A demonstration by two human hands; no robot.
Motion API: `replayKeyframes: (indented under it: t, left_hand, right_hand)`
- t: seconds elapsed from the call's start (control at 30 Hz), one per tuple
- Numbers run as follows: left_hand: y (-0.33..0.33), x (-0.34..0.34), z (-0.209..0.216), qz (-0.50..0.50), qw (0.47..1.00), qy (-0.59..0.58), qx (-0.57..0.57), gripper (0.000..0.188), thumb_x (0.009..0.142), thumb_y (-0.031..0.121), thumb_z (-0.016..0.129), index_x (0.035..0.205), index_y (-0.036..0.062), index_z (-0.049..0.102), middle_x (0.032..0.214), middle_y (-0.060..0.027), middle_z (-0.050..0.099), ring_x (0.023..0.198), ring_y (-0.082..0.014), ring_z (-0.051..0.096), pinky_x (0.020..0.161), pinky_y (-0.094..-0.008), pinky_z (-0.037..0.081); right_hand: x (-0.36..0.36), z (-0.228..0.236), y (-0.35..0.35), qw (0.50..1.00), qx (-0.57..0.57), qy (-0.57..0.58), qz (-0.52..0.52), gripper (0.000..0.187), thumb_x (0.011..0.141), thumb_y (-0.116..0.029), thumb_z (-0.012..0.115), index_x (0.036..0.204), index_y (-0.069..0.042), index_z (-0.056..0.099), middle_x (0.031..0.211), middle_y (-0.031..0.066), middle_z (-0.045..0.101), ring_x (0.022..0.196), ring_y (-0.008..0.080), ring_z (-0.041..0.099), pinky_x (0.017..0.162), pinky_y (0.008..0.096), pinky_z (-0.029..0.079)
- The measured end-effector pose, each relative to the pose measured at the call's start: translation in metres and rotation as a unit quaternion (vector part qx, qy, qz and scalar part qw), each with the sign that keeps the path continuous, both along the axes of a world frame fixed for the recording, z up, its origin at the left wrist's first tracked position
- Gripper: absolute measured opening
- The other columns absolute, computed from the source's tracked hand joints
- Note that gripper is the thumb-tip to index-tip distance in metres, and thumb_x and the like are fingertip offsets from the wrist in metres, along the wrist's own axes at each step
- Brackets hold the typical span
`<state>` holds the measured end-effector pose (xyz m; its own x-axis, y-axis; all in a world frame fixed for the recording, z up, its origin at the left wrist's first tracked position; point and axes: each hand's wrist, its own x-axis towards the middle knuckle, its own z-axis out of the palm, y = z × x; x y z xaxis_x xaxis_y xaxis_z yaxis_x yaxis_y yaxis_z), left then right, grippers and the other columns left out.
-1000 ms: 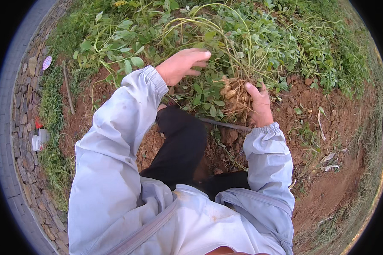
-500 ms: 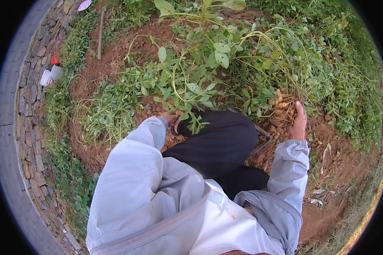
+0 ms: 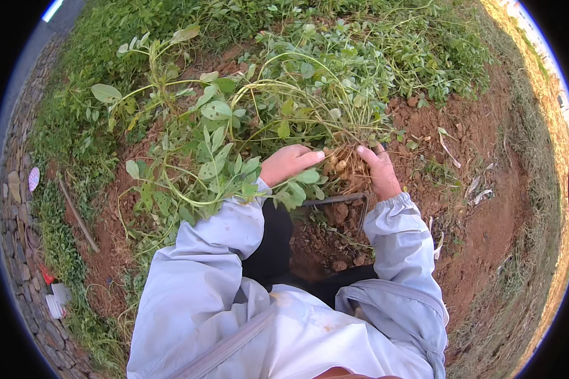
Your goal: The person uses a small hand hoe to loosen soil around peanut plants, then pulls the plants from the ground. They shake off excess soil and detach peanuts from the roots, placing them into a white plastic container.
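An uprooted peanut plant (image 3: 284, 88) lies across the space in front of me, its stems arching over. Its root end, with pale brown peanut pods (image 3: 340, 165) and thin roots, is turned toward me between my hands. My right hand (image 3: 383, 175) is closed around the right side of the root clump, thumb on top and the other fingers largely hidden. On the left of the pods is my left hand (image 3: 289, 163), its thumb stretched toward them. Leaves partly cover its fingers, which look apart, and I see nothing held there.
A bent metal bar (image 3: 335, 199) lies below the roots, beside my dark-clad knee. Reddish soil clods (image 3: 339, 213) surround it. Leafy plants spread beyond. At left lie a wooden stick (image 3: 78, 213), a white container (image 3: 55, 306) and a stone edging (image 3: 14, 234).
My left hand has come up from beside my knee to the peanut pods. My right hand keeps the root clump, now nearer the middle. The view has swung to the right.
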<state>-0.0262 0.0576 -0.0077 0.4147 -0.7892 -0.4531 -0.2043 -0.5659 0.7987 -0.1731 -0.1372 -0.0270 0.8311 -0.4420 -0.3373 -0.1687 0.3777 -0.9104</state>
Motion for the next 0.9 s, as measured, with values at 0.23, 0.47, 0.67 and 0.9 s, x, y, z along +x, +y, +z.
replayKeyframes:
  t: [0.23,0.47,0.67,0.9]
  left_hand:
    - [-0.037,0.038,-0.029,-0.125,0.940,0.313,-0.050,0.054,0.093,0.041,0.045,0.128,0.0004,0.048,0.127,-0.0073,0.051,0.114,-0.0168,0.046,0.100,-0.0299,0.032]
    - [-0.037,0.024,-0.077,0.045,0.891,0.403,-0.206,0.054,0.082,0.031,0.063,0.124,0.0003,0.048,0.120,-0.0105,0.053,0.107,-0.0186,0.052,0.090,-0.0326,0.041]
    - [-0.075,0.034,-0.069,0.219,0.751,0.520,-0.342,0.043,0.088,0.029,0.045,0.114,-0.0042,0.051,0.106,-0.0164,0.060,0.092,-0.0266,0.062,0.081,-0.0386,0.051]
    - [-0.072,0.036,-0.032,0.261,0.700,0.584,-0.319,0.060,0.088,0.046,0.032,0.123,-0.0002,0.048,0.115,-0.0183,0.057,0.101,-0.0349,0.059,0.085,-0.0509,0.050]
  right_hand:
    - [0.026,0.008,0.030,0.921,-0.376,0.071,0.071,0.073,0.079,-0.038,0.067,0.129,0.007,0.039,0.117,0.0220,0.055,0.107,0.0265,0.055,0.090,0.0318,0.042]
    - [0.040,-0.007,0.056,0.862,-0.470,0.178,0.063,0.072,0.078,-0.033,0.067,0.133,0.000,0.036,0.111,0.0261,0.055,0.103,0.0403,0.054,0.087,0.0420,0.044]
    - [0.024,0.032,0.052,0.915,-0.388,0.033,-0.106,0.063,0.084,-0.019,0.065,0.135,0.000,0.034,0.124,0.0188,0.050,0.110,0.0242,0.052,0.093,0.0331,0.042]
    - [-0.034,0.021,0.065,0.944,-0.283,0.111,-0.127,0.022,0.089,-0.012,0.059,0.106,0.001,0.058,0.097,0.0044,0.060,0.089,0.0114,0.056,0.082,0.0254,0.045]
